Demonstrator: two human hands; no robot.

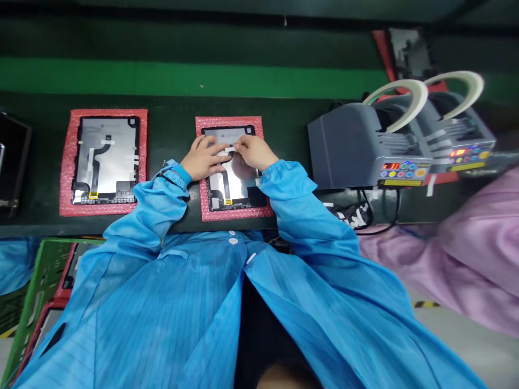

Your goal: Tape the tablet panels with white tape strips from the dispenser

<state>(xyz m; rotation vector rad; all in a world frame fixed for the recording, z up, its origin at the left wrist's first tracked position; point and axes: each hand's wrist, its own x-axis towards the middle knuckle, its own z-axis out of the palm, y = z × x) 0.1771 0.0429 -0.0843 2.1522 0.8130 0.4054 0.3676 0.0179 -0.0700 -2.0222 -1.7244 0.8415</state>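
In front of me a tablet screen assembly lies back side up on a pink bubble-wrap sheet. My left hand rests on its upper left part, fingers spread out flat. My right hand is over the upper right part, thumb and fingertips pinched on the end of a short white tape strip. The strip lies close to my left fingertips, near the top of a dark flex cable. A yellow-marked connector shows at the panel's lower edge.
Left of me a second tablet screen assembly lies on pink bubble wrap. Two grey tape dispensers with white tape rolls stand on the right, cables below. A green crate holds wrapped panels. A co-worker's pink sleeve is at right.
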